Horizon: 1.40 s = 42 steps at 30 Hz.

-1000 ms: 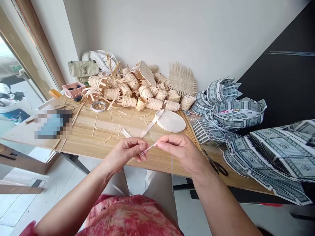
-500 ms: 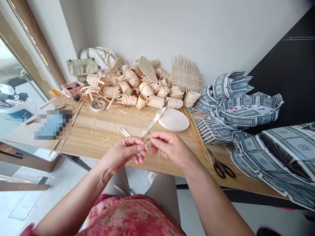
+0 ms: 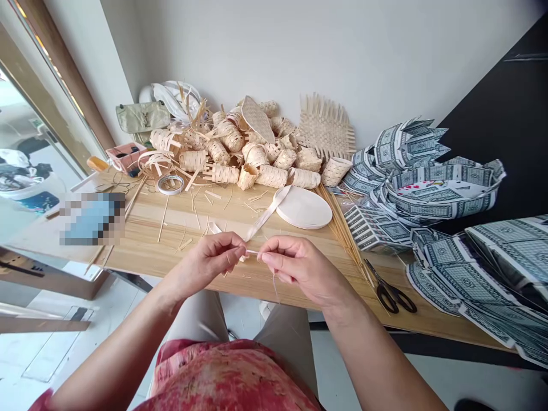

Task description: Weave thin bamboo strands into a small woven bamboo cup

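Note:
My left hand (image 3: 218, 260) and my right hand (image 3: 295, 262) are both closed in a pinch over the front of the table. Between their fingertips a thin white strand (image 3: 252, 252) is stretched level, and a fine tail of it hangs below my right fingers. Just behind the hands, a flat white ribbon (image 3: 269, 216) slants down from a round white ribbon roll (image 3: 305, 208) lying on the table. Whether the strand joins that ribbon is hidden by my fingers. A short loop of white ribbon shows beyond my left knuckles.
Small woven wood-strip baskets (image 3: 231, 137) are heaped along the wall. A roll of tape (image 3: 170, 184) and loose slivers lie left of centre. Black scissors (image 3: 390, 291), long thin sticks (image 3: 342, 228) and folded playing-card baskets (image 3: 440, 191) occupy the right side of the wooden table (image 3: 141, 245).
My hands have drawn slightly apart, and the strand between them has gone from slanted to nearly level. My left hand has shifted a little to the left.

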Each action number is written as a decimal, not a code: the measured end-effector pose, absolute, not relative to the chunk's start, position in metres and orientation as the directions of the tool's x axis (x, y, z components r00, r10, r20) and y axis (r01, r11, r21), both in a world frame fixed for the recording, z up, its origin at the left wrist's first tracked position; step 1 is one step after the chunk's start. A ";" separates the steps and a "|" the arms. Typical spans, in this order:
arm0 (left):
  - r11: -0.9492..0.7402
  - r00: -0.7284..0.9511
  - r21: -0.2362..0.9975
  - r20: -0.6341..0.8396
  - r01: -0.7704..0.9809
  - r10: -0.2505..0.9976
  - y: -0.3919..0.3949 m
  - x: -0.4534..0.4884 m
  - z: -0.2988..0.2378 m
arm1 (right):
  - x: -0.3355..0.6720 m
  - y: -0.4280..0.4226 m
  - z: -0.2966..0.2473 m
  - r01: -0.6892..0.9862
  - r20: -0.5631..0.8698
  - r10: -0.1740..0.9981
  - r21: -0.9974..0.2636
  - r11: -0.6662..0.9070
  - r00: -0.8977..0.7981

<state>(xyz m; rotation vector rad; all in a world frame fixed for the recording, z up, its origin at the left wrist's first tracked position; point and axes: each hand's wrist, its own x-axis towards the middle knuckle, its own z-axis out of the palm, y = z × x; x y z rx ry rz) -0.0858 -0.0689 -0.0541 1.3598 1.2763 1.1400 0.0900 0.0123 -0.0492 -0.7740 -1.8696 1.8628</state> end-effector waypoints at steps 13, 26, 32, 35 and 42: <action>-0.117 0.096 0.942 0.091 0.316 0.991 -0.069 -0.087 -0.052 | 0.085 0.007 -0.047 0.082 -0.107 0.577 -0.994 -0.070 -0.809; -0.174 0.070 0.783 0.165 0.597 0.984 -0.071 -0.082 -0.045 | 0.088 0.000 -0.047 0.166 -0.126 0.646 -0.986 0.001 -0.753; -0.178 0.063 0.746 0.179 0.641 0.982 -0.072 -0.080 -0.044 | 0.076 -0.005 -0.054 0.272 -0.124 0.733 -0.958 0.087 -0.669; -0.144 0.062 0.820 0.131 0.554 0.989 -0.073 -0.082 -0.050 | 0.074 -0.005 -0.057 0.210 -0.098 0.729 -0.976 0.064 -0.678; -0.054 0.076 0.998 0.054 0.008 0.996 -0.072 -0.081 -0.069 | 0.073 -0.010 -0.059 0.146 -0.081 0.747 -0.989 0.023 -0.660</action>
